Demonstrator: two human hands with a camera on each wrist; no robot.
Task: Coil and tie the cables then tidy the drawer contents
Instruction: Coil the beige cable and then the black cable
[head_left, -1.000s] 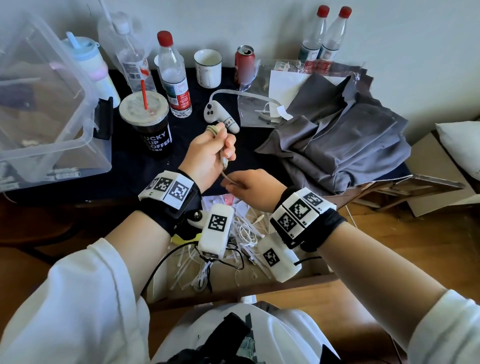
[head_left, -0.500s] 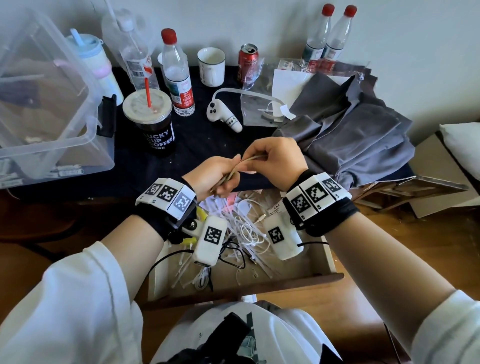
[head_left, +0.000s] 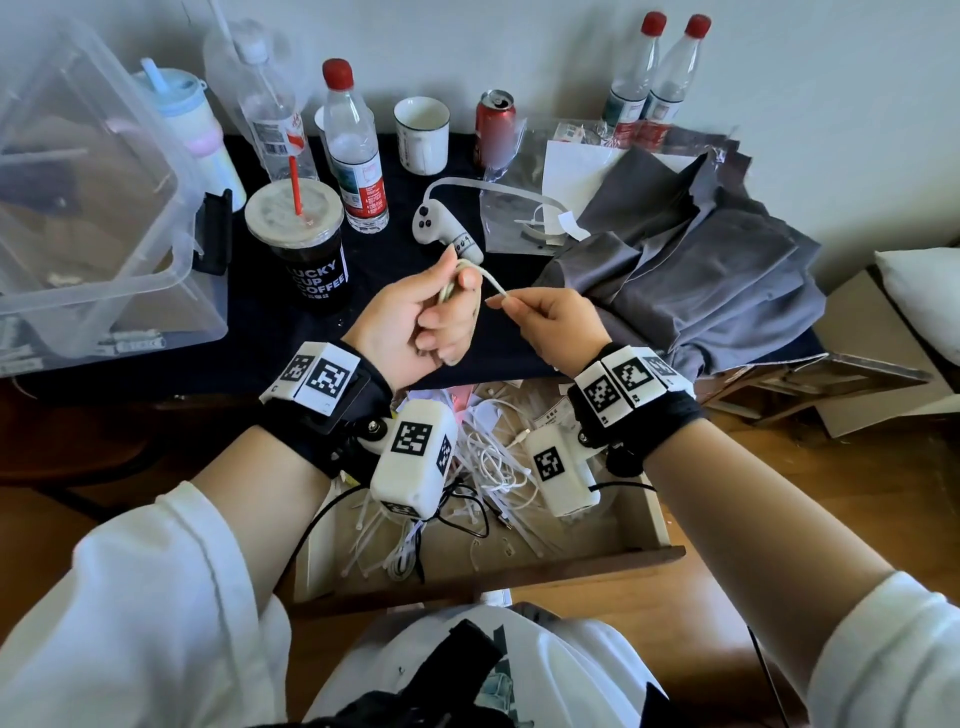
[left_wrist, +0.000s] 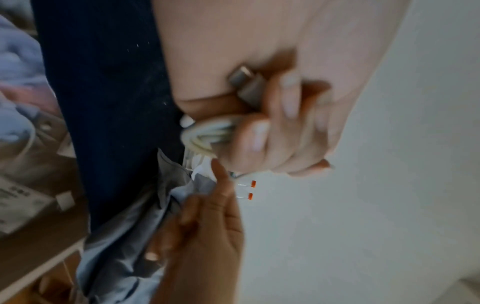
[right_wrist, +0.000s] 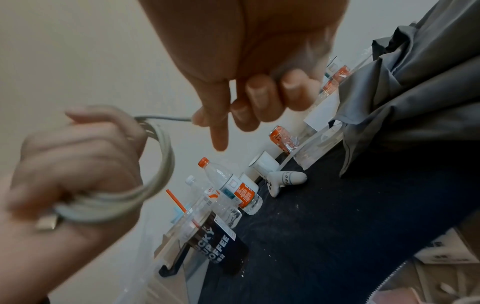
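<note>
The open drawer (head_left: 655, 525) holds loose white cables and zip ties. Above the desk (head_left: 249, 332), the left hand (head_left: 415, 317) grips a coiled white cable (head_left: 451, 283); the right hand (head_left: 558, 325) pinches its free end, stretched sideways between them.

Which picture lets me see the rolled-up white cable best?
The right wrist view: the white cable shows its loops, gripped by the left hand. The head view shows only a short strand between both hands. The left wrist view is blurry, with the coil mostly hidden by fingers.
</note>
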